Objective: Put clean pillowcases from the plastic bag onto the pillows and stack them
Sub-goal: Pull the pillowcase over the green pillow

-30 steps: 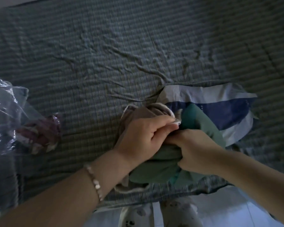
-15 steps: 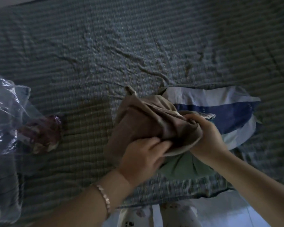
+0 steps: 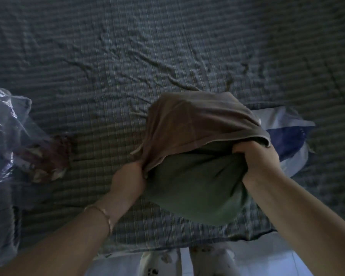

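Note:
A green pillow (image 3: pixel 197 186) is lifted above the bed's near edge, its far half covered by a brown pillowcase (image 3: pixel 195 120). My left hand (image 3: pixel 128 179) grips the pillowcase's open hem at the pillow's left side. My right hand (image 3: pixel 256 158) grips the hem together with the pillow's right corner. Behind them on the bed lies a pillow in a blue and white striped case (image 3: pixel 287 136). A clear plastic bag (image 3: pixel 6 136) at the left edge holds a dark red patterned cloth (image 3: pixel 48 158).
The bed is spread with a wrinkled grey checked sheet (image 3: pixel 167 46). Its near edge runs along the bottom of the view, above a pale floor (image 3: pixel 267 259). My feet in patterned white slippers (image 3: pixel 161 263) stand just below it.
The pillow has been raised off the bed and the brown pillowcase pulled over its far half. My hands have moved apart to the two sides of the hem.

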`<state>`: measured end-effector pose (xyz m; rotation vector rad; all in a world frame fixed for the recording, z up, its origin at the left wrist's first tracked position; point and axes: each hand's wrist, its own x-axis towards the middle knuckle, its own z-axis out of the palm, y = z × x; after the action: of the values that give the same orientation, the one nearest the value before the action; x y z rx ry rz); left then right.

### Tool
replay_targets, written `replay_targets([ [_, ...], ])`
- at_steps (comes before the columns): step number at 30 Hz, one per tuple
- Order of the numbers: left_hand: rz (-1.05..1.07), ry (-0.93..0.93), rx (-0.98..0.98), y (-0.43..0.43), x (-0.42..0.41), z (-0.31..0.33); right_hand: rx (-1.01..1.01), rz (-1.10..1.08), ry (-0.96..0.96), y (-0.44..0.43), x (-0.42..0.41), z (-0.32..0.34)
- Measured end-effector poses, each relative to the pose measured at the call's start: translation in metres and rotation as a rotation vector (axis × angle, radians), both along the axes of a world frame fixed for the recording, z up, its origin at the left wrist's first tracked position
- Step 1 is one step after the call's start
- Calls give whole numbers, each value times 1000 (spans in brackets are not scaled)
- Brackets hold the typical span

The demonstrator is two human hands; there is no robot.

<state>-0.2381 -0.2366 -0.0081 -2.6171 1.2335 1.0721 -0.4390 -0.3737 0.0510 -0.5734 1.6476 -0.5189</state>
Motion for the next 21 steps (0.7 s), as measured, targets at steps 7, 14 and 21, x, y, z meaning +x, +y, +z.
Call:
replay_targets([
  [7, -777, -61, -822, 23, 13, 40, 138, -218, 83, -8, 32, -16],
  [14, -775, 178, 551, 42, -3, -2, 234, 456, 26, 60, 31, -70],
  [21, 247, 271, 116, 10, 12, -40, 288, 1209, 247, 31, 30, -97],
])
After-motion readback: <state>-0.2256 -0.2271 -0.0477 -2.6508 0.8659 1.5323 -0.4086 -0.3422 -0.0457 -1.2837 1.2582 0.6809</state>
